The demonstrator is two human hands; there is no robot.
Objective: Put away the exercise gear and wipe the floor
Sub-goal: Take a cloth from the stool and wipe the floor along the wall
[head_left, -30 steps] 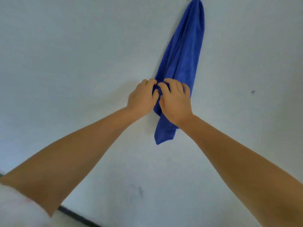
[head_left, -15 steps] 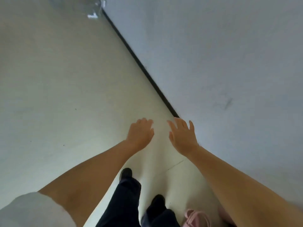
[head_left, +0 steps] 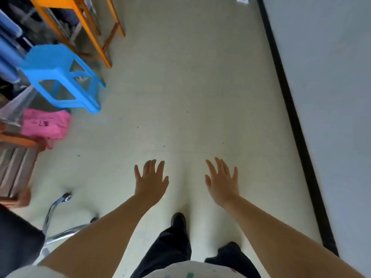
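Both hands, left (head_left: 151,182) and right (head_left: 221,182), hung apart, fingers spread and empty, over pale floor (head_left: 190,97) right of the blue stool (head_left: 60,77), likely free for walking.

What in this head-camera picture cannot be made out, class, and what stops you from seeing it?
- Dark writing on the pink plastic bag: too small and blurred to read.
- Orange wooden table: top cut off by the upper edge; only legs show.
- Chrome chair base: seat cut off at the left edge, partly behind the left forearm.
- Right shoe: hidden by the dark trouser leg.
- Both open hands, left hand and right hand: palms face away.
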